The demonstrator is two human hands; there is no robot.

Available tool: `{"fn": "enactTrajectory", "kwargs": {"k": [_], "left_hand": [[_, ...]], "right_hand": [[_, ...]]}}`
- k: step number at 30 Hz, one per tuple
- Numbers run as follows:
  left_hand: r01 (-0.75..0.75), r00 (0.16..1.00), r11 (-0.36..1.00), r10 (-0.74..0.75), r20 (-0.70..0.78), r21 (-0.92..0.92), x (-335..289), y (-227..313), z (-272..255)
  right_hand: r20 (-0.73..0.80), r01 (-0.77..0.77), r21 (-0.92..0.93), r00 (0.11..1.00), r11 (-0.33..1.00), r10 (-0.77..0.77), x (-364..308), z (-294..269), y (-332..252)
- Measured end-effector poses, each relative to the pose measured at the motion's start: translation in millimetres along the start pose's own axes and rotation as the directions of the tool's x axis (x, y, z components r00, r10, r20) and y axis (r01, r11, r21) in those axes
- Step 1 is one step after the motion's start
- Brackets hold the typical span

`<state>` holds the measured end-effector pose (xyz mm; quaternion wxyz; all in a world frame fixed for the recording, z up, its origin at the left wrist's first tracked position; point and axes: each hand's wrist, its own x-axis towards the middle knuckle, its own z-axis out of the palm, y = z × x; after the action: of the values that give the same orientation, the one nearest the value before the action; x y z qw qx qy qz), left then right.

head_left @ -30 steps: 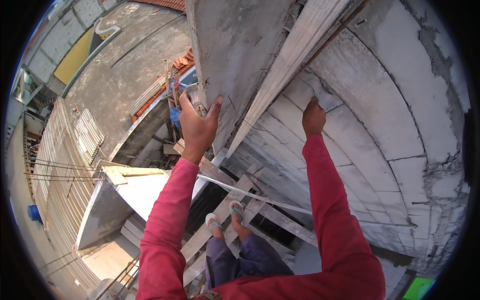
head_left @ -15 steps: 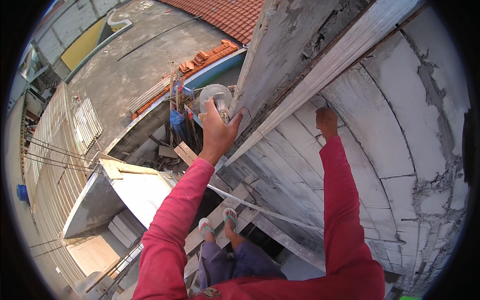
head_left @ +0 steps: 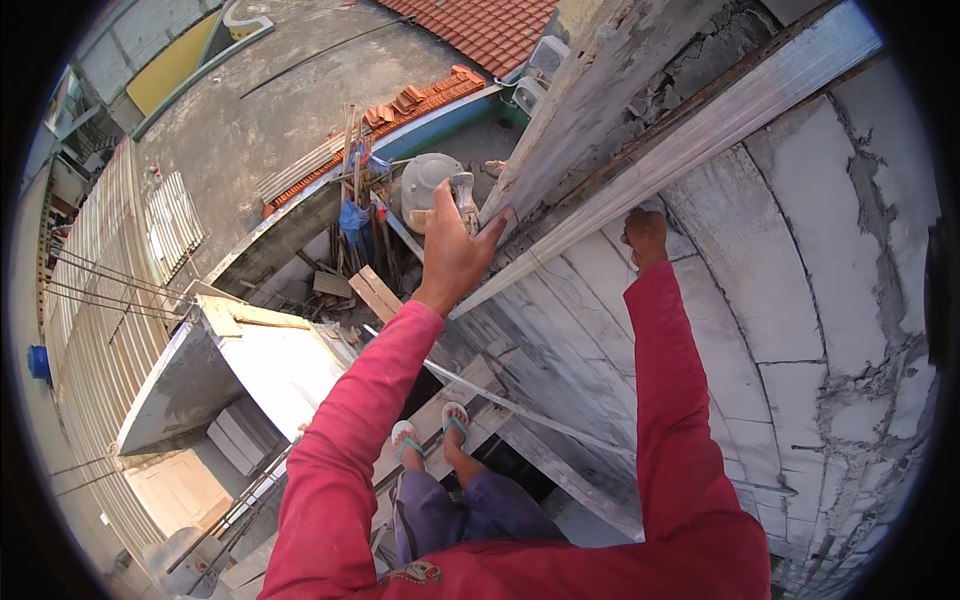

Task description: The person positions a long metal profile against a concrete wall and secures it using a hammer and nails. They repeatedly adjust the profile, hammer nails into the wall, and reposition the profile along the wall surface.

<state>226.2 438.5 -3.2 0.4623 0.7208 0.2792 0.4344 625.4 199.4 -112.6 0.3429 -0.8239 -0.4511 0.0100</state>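
Observation:
My left hand (head_left: 455, 262) is raised beside the grey concrete column edge (head_left: 560, 125). Its fingers close around a small object (head_left: 465, 197) with a whitish loop and a tan part; its kind is unclear. The thumb lies near the column's edge. A long pale plank (head_left: 690, 135) slants along the column, between my two hands. My right hand (head_left: 645, 236) is closed just below that plank, against the pale block wall (head_left: 735, 270). What it grips, if anything, is hidden. Thin dark strands (head_left: 555, 275) show on the wall below the plank.
My sandalled feet stand on wooden planks (head_left: 430, 425) high up, with dark gaps between them. A pale strip (head_left: 520, 405) crosses beside my feet. Below are bundled poles (head_left: 365, 220), a grey rounded object (head_left: 428, 180), orange tiles (head_left: 420, 105) and a corrugated roof (head_left: 110, 330).
My left hand has shifted slightly right and down with the small object. My right hand has turned and moved slightly left, closer to the plank. The view has shifted a little.

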Motion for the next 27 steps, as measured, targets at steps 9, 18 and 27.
{"fn": "enactTrajectory", "kwargs": {"k": [9,18,27], "left_hand": [[0.050,0.999,0.995,-0.052,0.012,0.090,2,-9,-14],[0.008,0.999,0.991,-0.002,-0.042,0.136,1,-17,-24],[0.046,0.999,0.996,-0.044,-0.018,0.072,-4,-4,-13]], "right_hand": [[-0.351,-0.405,-0.313,0.890,0.859,0.291,-32,65,-60],[-0.215,-0.069,-0.587,0.974,0.807,-0.073,-9,-6,-56],[-0.265,-0.185,-0.447,0.962,0.875,0.068,-4,64,-46]]}}
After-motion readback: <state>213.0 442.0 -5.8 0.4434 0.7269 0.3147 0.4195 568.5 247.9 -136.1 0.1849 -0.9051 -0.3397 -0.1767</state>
